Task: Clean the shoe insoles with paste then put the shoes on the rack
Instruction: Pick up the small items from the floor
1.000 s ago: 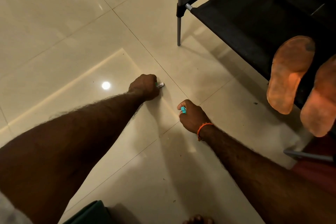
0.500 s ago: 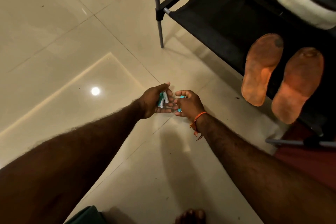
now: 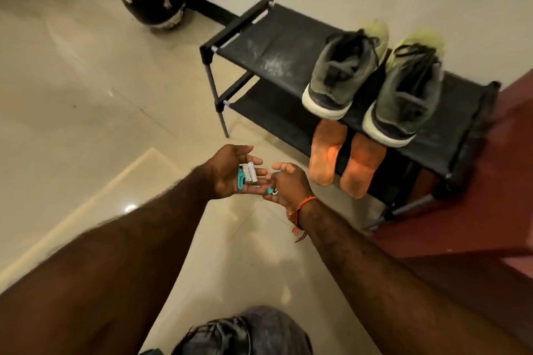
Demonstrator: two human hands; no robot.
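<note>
The left hand (image 3: 233, 173) lies palm up, fingers relaxed, cradling a small paste tube (image 3: 249, 173); the right hand (image 3: 288, 184) pinches its teal cap (image 3: 271, 190). Shoes (image 3: 372, 81) sit on the rack (image 3: 277, 46), orange insoles (image 3: 343, 158) leaning below. Likely tidying up: recapping needs alignment.

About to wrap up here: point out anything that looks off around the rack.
The two orange insoles lean against the rack, outside the shoes on top. A whitish dusty smear marks the top shelf.
</note>
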